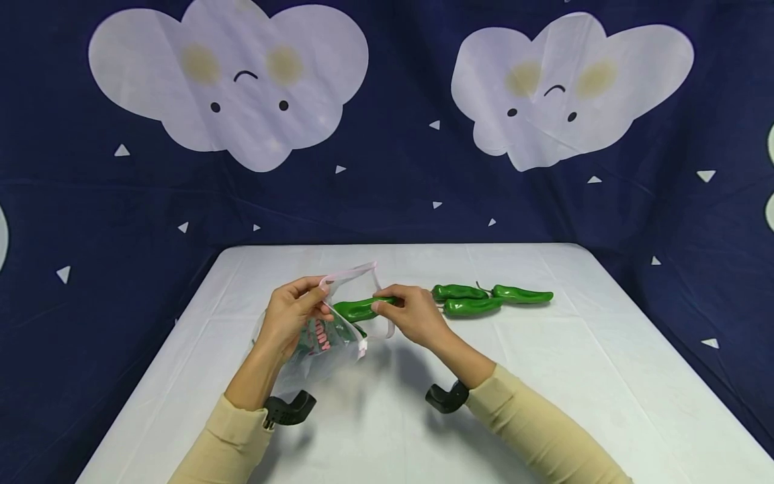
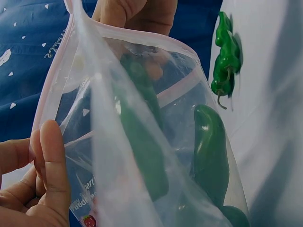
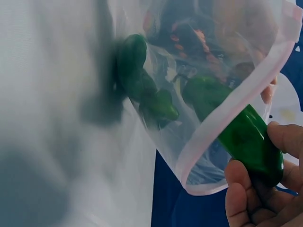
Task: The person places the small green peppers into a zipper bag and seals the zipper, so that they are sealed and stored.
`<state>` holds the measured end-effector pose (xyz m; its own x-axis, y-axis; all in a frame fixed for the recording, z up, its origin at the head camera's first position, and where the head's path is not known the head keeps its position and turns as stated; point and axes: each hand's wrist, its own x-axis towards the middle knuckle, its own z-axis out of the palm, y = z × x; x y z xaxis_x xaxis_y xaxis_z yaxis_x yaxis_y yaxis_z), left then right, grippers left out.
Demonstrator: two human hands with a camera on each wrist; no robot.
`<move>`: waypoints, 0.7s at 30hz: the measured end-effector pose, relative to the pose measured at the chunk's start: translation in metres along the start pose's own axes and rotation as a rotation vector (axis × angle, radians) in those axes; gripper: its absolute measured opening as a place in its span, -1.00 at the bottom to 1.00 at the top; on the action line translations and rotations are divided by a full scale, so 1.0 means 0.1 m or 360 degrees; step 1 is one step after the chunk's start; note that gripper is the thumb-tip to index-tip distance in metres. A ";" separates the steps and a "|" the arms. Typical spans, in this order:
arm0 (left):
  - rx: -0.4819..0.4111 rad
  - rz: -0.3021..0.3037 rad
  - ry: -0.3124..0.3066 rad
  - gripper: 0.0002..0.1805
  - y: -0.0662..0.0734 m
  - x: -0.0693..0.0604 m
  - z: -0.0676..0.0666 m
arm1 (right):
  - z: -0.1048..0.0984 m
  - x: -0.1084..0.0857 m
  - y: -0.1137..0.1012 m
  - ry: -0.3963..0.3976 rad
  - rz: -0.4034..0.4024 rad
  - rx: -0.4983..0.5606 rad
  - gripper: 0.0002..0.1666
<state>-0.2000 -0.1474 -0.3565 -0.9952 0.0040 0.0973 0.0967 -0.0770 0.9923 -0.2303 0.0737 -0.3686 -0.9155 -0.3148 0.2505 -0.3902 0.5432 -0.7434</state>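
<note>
A clear zip bag [image 1: 329, 356] with a pink-edged mouth hangs above the white table, its opening turned toward the right. My left hand [image 1: 294, 312] pinches the rim of that mouth between thumb and fingers. With its fingertips my right hand [image 1: 414, 314] grips one end of a green pepper [image 3: 255, 142]; the pepper's other end reaches inside the bag. More green peppers [image 2: 210, 151] lie within the bag, seen through the plastic in both wrist views. Printed pink letters [image 1: 322, 335] show on the bag's side.
Right of my right hand, three green peppers lie on the white table [image 1: 544, 376]: one at the back [image 1: 459, 292], one in front [image 1: 471, 307], one farther right [image 1: 523, 294]. A dark blue curtain [image 1: 399, 181] with cloud shapes hangs behind the table.
</note>
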 end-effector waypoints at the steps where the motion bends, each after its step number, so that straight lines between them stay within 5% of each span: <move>1: 0.0000 -0.0001 -0.0001 -0.64 0.00 0.00 0.00 | 0.01 0.01 0.00 0.0001 -0.0002 -0.0002 -0.76; 21: -0.0020 -0.0003 -0.0024 -0.64 0.00 0.00 0.01 | 0.23 0.10 -0.06 -0.0117 -0.0049 -0.0079 -0.71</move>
<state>-0.1997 -0.1460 -0.3562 -0.9952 0.0195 0.0964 0.0943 -0.0893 0.9915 -0.2346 0.0492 -0.3758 -0.8939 -0.3876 0.2253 -0.4243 0.5694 -0.7040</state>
